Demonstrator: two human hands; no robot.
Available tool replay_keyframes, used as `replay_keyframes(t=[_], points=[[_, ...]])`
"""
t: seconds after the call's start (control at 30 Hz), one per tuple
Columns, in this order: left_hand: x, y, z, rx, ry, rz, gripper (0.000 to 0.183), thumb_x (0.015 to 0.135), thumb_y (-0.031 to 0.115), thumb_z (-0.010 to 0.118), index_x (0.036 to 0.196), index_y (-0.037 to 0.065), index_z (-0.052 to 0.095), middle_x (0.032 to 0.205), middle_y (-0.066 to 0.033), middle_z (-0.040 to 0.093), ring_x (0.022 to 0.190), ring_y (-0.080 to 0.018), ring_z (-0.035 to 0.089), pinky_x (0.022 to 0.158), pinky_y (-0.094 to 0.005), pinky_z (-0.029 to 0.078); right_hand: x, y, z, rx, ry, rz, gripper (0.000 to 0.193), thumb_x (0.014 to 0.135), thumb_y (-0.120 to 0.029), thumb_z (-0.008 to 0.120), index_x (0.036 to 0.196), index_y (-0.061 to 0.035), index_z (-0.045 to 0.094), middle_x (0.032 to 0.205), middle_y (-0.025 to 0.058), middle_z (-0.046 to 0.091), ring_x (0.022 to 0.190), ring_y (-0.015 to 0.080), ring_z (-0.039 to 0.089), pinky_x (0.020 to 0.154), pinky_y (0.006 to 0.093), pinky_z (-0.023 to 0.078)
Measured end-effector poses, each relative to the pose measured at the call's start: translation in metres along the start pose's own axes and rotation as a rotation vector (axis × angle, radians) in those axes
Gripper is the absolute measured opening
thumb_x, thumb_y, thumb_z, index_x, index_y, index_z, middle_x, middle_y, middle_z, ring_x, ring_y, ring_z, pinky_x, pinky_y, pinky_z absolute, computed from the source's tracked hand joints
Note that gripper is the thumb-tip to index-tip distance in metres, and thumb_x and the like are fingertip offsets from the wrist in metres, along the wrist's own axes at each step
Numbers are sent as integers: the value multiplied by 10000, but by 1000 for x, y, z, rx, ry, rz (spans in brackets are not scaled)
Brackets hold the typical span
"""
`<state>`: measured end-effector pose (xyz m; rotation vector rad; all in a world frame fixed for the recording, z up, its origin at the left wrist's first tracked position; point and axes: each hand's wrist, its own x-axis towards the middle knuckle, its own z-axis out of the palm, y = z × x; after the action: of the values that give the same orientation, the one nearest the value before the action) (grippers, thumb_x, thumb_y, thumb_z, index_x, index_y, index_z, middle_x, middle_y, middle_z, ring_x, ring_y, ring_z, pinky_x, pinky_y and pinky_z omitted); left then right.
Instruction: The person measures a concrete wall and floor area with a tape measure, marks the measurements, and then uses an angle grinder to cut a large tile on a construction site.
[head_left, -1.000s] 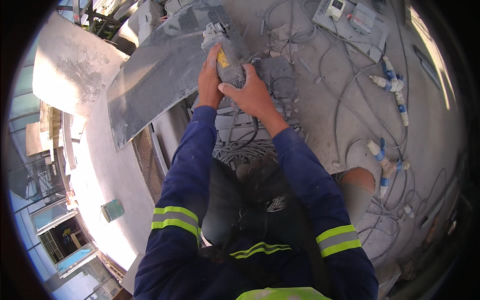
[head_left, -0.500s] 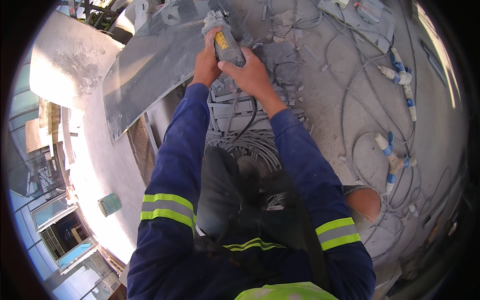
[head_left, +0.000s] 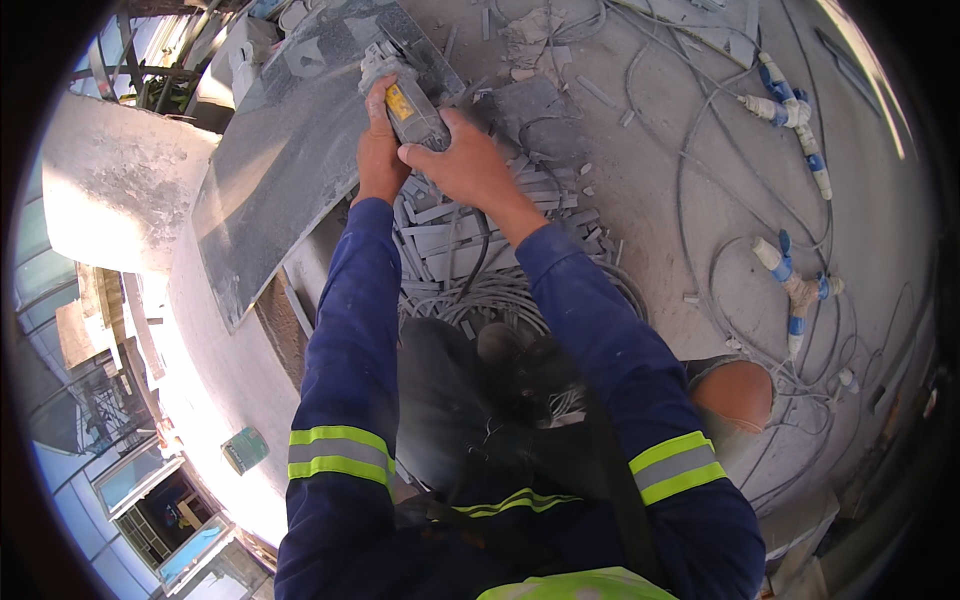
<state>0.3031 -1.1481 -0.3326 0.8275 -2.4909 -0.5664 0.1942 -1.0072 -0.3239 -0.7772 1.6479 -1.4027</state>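
Note:
Both my hands are on a dusty grey angle grinder [head_left: 414,118] with a yellow label, held over the right edge of a dark grey stone slab [head_left: 265,165]. My left hand [head_left: 380,158] grips the grinder near its head, which points away from me. Closed round the rear of the body, my right hand [head_left: 468,168] has its thumb laid across the casing. A dark cable [head_left: 478,255] hangs below my right hand toward me. The disc is hidden from view, so I cannot tell whether it touches the slab.
Cut grey strips [head_left: 455,262] lie piled below my hands, above coiled cable [head_left: 500,312] near my feet. Blue-and-white plug connectors [head_left: 797,110] and loose cables spread over the floor at right. A green tin [head_left: 244,451] stands at left.
The view has turned a little, shifting the slab left and the connectors at upper right upward. In the picture the grinder and both hands sit further left and slightly lower, with the grip unchanged.

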Motion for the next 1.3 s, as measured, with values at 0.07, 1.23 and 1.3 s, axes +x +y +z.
replay_keyframes(t=[0.07,1.23,1.3], points=[[-1,0,0,16,-28,-36,958,859,121,782,1602,349,222,1230,-194,744,1056,-495,732,864,-518,565,-3,-3,-3,-40,11,16,968,860,-456,790,1532,144,434,1224,295,720,1069,327,752,927,378,576],[-4,6,2,66,5,-92,927,860,149,769,1594,361,244,1105,-186,768,964,-477,743,804,-507,561,-1,-4,-10,53,-39,11,968,852,-406,772,1539,164,398,1300,363,672,1202,410,706,1022,424,550],[-4,4,3,73,6,-103,939,850,153,782,1589,380,249,1116,-187,765,967,-471,745,805,-506,563,2,-1,-6,30,-16,15,963,849,-426,793,1532,146,427,1186,287,722,1000,317,754,866,387,585]])
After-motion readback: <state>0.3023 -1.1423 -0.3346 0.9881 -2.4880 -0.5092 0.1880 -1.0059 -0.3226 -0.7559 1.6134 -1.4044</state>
